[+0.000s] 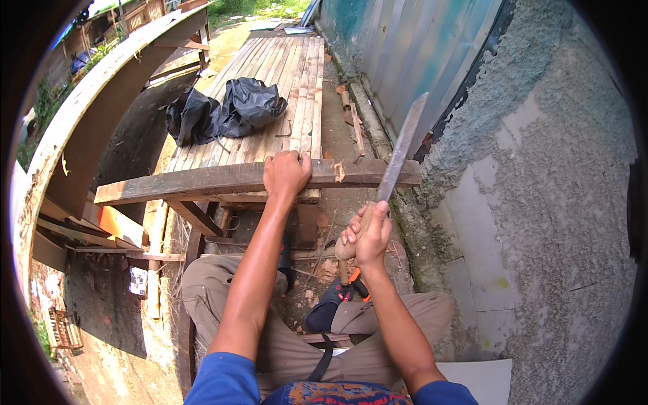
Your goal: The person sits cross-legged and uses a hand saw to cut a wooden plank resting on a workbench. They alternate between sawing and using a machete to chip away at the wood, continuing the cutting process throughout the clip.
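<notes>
My left hand (286, 177) is closed over a dark wooden beam (216, 179) that lies crosswise in front of me. To its right, my right hand (371, 236) is wrapped round the wooden handle of a machete (399, 150). The long grey blade points up and away from me. In this view it passes across the right end of the beam; whether it touches the wood I cannot tell. A pale curl of wood (339, 171) clings to the beam between my left hand and the blade.
Beyond the beam, a black plastic bag (251, 108) lies on a slatted bench (297, 74). A rough wall (540, 202) and a metal sheet (432, 47) stand close on the right. A long curved-looking board (101, 101) flanks the left. Wood chips (328, 268) litter the ground by my feet.
</notes>
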Demonstrator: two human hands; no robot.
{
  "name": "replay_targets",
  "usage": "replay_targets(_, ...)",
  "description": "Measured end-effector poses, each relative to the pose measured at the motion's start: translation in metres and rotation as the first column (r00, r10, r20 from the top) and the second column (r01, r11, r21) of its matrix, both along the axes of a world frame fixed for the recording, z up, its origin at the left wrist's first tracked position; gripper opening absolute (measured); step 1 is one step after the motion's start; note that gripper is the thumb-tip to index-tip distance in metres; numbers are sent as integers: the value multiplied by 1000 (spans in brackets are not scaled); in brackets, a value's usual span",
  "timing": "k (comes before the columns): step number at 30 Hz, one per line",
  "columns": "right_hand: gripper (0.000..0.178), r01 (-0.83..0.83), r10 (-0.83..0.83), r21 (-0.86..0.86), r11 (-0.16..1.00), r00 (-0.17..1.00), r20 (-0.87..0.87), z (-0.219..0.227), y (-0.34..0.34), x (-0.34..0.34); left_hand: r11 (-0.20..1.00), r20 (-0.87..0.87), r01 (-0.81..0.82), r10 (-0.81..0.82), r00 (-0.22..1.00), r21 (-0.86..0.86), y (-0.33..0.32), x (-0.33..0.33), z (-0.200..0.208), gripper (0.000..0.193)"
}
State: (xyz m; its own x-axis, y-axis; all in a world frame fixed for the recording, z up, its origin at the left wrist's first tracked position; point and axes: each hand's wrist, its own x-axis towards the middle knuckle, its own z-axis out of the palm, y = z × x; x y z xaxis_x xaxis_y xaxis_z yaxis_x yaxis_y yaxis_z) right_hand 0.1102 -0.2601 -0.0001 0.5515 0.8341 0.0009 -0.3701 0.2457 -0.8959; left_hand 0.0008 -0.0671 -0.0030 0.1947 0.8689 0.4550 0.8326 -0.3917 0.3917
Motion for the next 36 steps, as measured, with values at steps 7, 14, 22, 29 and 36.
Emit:
replay_targets(7, 61, -473, 316, -260, 842, 823, -473, 6, -3, 24, 1000, -12, 6, -6, 1000, 3, 1, -12, -1, 44)
replay_targets(14, 61, -29, 36, 60, 998, 992, -123, 32, -2, 1, 1000, 5, -10, 10, 1000, -8, 3, -8, -3, 44)
replay_targets(22, 63, -513, 349, -289, 808, 812, -468, 8, -10, 25, 1000, 2, 3, -3, 1000, 2, 1, -12, -6, 42)
replay_targets(29, 61, -111, 110, 6, 994, 987, -113, 41, -8, 2, 1000, 8, 1, -1, 1000, 0, 3, -9, -2, 43)
replay_targets(36, 61, -476, 341, -274, 836, 840, -422, -6, -1, 7, 1000, 7, 2, -2, 1000, -9, 2, -9, 2, 42)
